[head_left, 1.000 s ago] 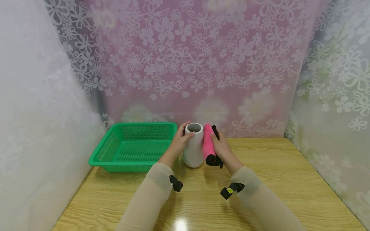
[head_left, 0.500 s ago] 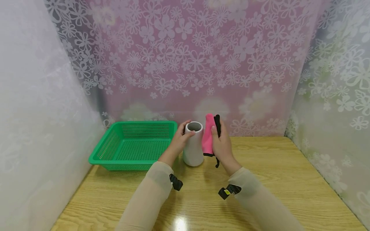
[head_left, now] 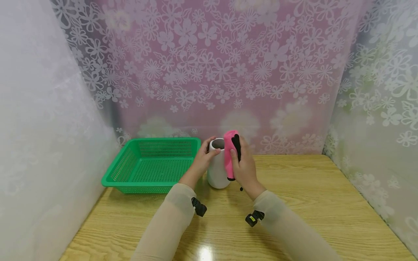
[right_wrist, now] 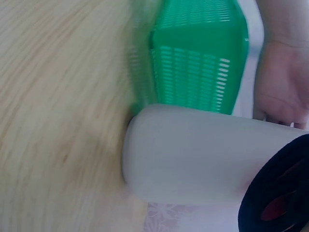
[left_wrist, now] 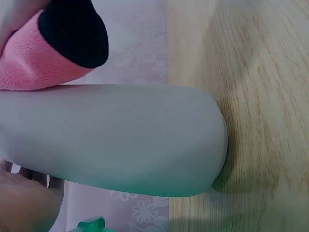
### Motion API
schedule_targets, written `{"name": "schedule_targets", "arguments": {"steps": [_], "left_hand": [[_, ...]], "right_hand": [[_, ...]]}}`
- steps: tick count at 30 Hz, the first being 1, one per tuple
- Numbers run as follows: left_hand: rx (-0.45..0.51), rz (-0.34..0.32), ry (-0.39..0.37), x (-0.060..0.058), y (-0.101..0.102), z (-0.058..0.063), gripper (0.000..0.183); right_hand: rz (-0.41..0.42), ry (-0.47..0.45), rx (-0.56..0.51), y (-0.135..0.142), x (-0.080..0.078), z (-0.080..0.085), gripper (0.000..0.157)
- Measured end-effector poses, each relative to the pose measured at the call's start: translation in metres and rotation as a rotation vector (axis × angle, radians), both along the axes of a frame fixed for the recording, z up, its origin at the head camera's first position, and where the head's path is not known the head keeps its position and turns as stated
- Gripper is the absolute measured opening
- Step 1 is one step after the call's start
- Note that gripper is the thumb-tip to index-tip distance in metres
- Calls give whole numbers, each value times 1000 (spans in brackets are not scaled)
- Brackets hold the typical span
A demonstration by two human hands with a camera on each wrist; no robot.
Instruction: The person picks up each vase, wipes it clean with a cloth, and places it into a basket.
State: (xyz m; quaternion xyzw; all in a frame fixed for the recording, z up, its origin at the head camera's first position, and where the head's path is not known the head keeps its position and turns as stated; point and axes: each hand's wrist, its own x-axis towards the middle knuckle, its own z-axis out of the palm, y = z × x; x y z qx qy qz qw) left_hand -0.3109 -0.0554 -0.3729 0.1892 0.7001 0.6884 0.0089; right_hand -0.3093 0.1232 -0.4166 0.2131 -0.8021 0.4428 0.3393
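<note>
A tall white vase [head_left: 216, 172] with a round open mouth stands upright on the table. My left hand [head_left: 201, 162] grips it near the top from the left, thumb on the front of the rim. In my right hand [head_left: 246, 170] is a bundled pink plush cloth [head_left: 229, 163] with black trim, pressed against the vase's right side near the mouth. The left wrist view shows the pink cloth [left_wrist: 34, 63] touching the vase wall [left_wrist: 120, 135]. From the right wrist, its black-edged end [right_wrist: 270, 188] overlaps the vase. The fingertips behind both objects are mostly hidden.
A green plastic basket [head_left: 147, 189] with perforated walls stands left of the vase, close to my left forearm. The wooden table [head_left: 346, 214] meets a pink floral curtain [head_left: 196, 72] at the back, with pale curtains on both sides.
My right hand first lifts and turns the cloth beside the vase, then moves it left against the vase, partly covering its rim. My left hand and the vase stay in place.
</note>
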Motion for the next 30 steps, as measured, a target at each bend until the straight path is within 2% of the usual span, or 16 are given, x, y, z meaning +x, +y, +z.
{"name": "schedule_targets", "arguments": {"steps": [5, 10, 12, 15, 24, 30], "left_hand": [[-10, 6, -9, -1, 1, -1, 62], [-17, 14, -16, -16, 2, -17, 65], [-15, 20, -13, -22, 2, -24, 66], [-10, 32, -1, -24, 4, -27, 65], [4, 61, 13, -25, 6, -27, 61], [-1, 64, 16, -25, 6, -27, 61]], "right_hand": [[-10, 21, 22, -1, -4, -7, 59], [-2, -26, -3, -2, -3, -12, 56], [7, -58, -22, -3, -2, -13, 56], [24, -115, -54, -2, -1, -15, 55], [76, -300, -154, 0, -4, -25, 55], [59, -440, -183, 2, -2, -36, 61]]}}
